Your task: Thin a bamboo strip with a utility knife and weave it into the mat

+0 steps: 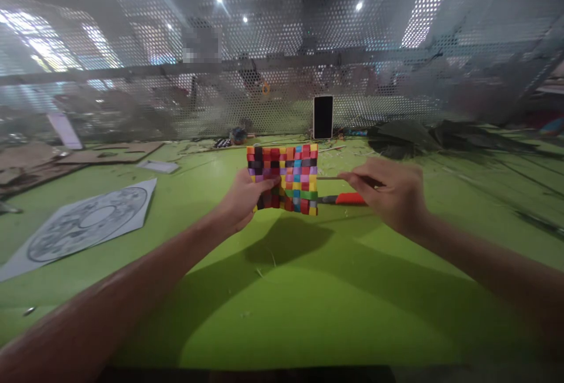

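My left hand grips the left edge of a small woven mat of many coloured squares and holds it upright above the green table. My right hand is closed in a pinch on a thin strip or stick that runs from the mat's right edge. A red-handled tool lies on the table just behind and below my right hand.
A printed sheet with a round pattern lies at the left. Cardboard pieces and a small white sheet sit further back left. A dark phone leans against the perforated screen. Dark leaves are piled at the back right.
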{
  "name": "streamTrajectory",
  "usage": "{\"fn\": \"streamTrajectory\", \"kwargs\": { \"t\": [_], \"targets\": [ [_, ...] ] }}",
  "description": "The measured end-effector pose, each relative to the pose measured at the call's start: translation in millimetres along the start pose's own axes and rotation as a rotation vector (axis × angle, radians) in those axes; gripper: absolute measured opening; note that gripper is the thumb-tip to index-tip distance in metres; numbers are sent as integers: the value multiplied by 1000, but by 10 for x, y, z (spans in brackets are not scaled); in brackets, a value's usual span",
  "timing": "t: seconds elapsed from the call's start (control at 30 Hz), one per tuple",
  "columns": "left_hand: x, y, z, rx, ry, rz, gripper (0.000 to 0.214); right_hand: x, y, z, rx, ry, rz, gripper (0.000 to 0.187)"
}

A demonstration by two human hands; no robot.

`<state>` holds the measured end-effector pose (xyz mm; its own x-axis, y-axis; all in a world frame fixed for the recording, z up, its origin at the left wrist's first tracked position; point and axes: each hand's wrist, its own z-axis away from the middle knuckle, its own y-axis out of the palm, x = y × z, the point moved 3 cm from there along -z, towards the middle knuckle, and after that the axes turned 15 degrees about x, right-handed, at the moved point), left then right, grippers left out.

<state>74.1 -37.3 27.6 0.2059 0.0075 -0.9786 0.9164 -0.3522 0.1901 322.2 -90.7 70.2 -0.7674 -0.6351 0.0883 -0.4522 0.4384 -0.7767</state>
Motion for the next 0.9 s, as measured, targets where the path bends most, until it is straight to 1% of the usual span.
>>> {"fn": "streamTrajectory", "kwargs": {
  "t": [0.2,0.47,0.57,0.7,0.83,0.9],
  "targets": [
    [55,-7,-12,-8,-11,9,16,-5,19,18,-7,-14,-1,33],
    [27,8,-3,-15,-1,9,15,-10,16,19,-7,14,-10,36],
    [31,-9,-4,-11,-4,-6,18,-2,14,14,-2,4,-13,37],
    [41,-25,-5,-5,-9,-18,18,-10,15,11,-3,2,-8,37],
    [15,7,11,-6,16,-3,28,-17,14,9,-18,8,-12,38],
    [0,28,19,-8,7,3,31,-20,17,9,-10,13,-16,38]
  ]
}}
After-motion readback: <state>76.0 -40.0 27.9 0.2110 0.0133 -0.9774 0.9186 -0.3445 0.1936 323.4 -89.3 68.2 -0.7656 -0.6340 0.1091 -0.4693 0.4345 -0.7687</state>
